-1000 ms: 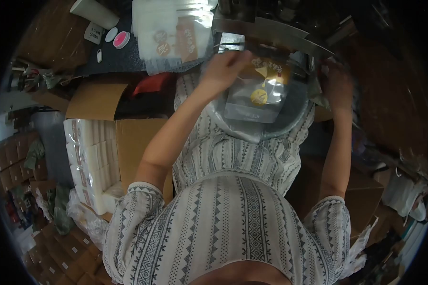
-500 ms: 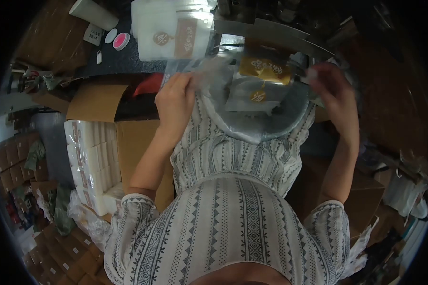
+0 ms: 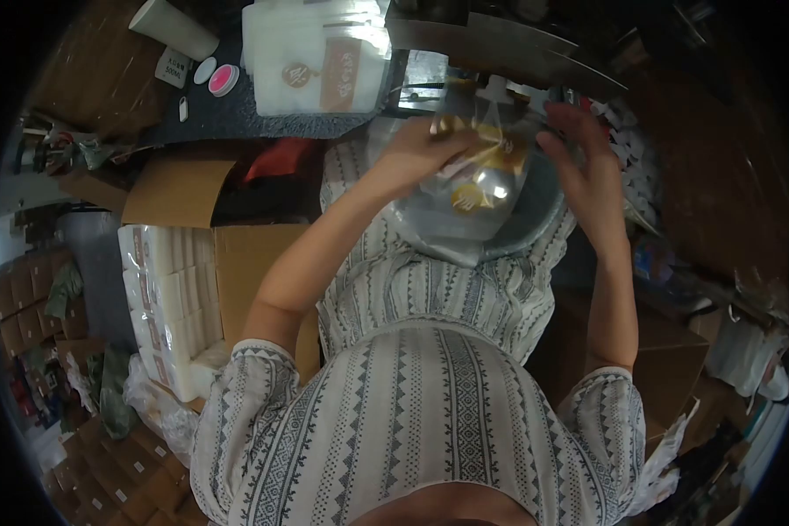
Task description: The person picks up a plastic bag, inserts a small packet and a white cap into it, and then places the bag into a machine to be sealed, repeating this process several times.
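Note:
On the lap rests a round basin (image 3: 543,230) lined with clear plastic. Over it are clear plastic bags (image 3: 486,188) printed in gold. My left hand (image 3: 421,156) is closed on the top part of a gold-printed bag, its fingertips partly blurred. To the right of the bag my right hand (image 3: 587,167) is raised with thumb and fingers apart, and nothing shows between them. A stack of white packs in printed clear wrap (image 3: 316,66) lies on the dark table beyond the left hand.
At left stands an open cardboard box (image 3: 263,263) beside wrapped white packs (image 3: 171,298). A pink round tin (image 3: 223,81), a white cup (image 3: 174,31) and a small label card sit on the dark table (image 3: 237,118). Another carton (image 3: 631,368) is at right.
My left hand has moved right, from beside the basin to the gold-printed bag. My right hand has shifted slightly left and its fingers are spread. The bag has tilted.

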